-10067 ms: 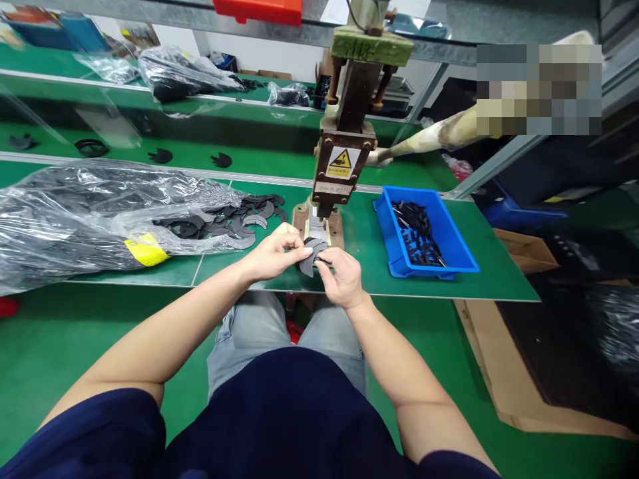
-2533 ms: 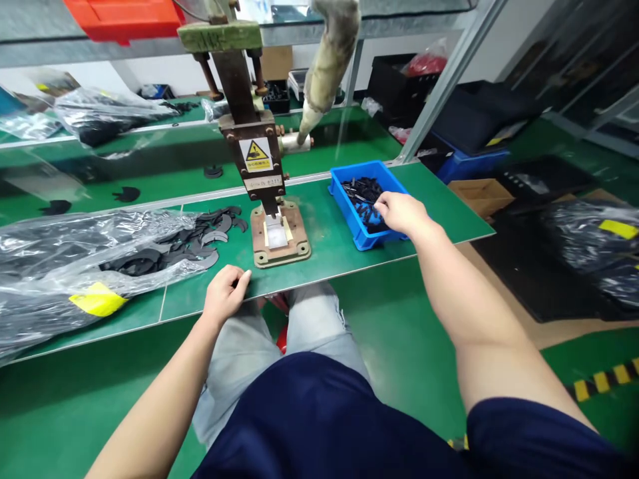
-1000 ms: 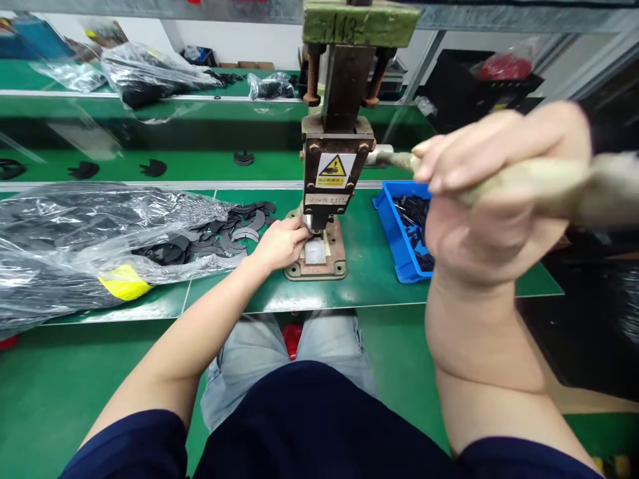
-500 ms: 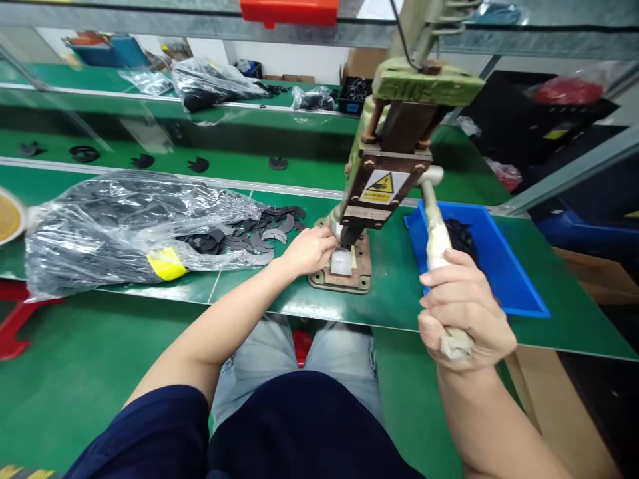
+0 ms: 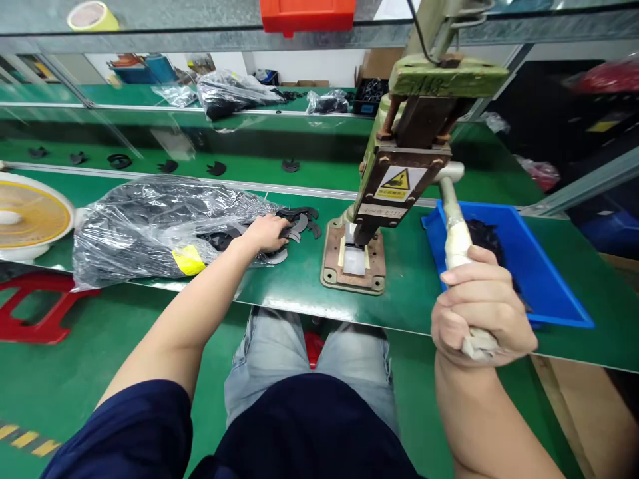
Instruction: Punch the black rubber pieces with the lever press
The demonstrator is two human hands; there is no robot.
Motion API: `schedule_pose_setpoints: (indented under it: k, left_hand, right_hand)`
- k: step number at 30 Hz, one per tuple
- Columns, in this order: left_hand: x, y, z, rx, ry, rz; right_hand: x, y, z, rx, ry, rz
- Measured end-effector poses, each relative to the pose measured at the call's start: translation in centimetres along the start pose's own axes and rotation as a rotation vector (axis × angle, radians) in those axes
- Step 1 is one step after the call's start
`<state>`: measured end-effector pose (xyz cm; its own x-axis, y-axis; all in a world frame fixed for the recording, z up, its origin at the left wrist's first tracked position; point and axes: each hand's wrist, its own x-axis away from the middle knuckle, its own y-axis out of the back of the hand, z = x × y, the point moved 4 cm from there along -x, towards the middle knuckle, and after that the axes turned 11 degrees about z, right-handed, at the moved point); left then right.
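My right hand (image 5: pixel 482 313) is wrapped round the lower end of the press lever (image 5: pixel 453 223), which is pulled down toward me. The hand press (image 5: pixel 399 179) stands on a rusty base plate (image 5: pixel 353 263) on the green table (image 5: pixel 299 286). My left hand (image 5: pixel 267 231) rests on a loose pile of black curved flat parts (image 5: pixel 299 223) at the mouth of a clear plastic bag (image 5: pixel 150 223). Its fingers curl down onto the parts; I cannot see whether they grip one.
A blue bin (image 5: pixel 529 266) holding small black pieces sits right of the press. A fan (image 5: pixel 30 216) stands at far left above a red stool (image 5: pixel 34 313). Black parts lie on the conveyor (image 5: pixel 214 166) behind. A red box (image 5: pixel 307 13) sits on the shelf above.
My left hand has left the press base and moved left onto the pile of black parts. My right hand stays shut on the lowered lever.
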<state>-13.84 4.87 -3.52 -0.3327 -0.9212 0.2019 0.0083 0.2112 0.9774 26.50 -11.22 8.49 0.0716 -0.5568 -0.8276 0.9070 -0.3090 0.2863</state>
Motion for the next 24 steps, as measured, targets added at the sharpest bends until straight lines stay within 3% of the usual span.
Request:
schedule_pose_setpoints:
  k: [5, 10, 13, 18, 24]
  left_hand:
    - [-0.5, 0.3, -0.7, 0.109, -0.044, -0.002]
    - [1.0, 3.0, -2.2, 0.26, -0.101, -0.12]
    - [2.3, 3.9, -3.9, 0.5, -0.058, -0.158]
    - [1.8, 2.9, -8.6, 0.989, -0.167, -0.144]
    - [-1.4, 1.2, -12.8, 1.348, -0.12, -0.09]
  right_hand:
    - [0.0, -0.1, 0.0, 0.029, -0.006, 0.038]
    - [0.1, 0.0, 0.0, 0.036, -0.005, 0.019]
    - [0.6, 0.1, -0.3, 0.053, -0.022, 0.019]
    - [1.0, 0.3, -0.7, 0.079, -0.041, 0.021]
    - [-0.1, -0.2, -0.2, -0.101, 0.242, 0.0]
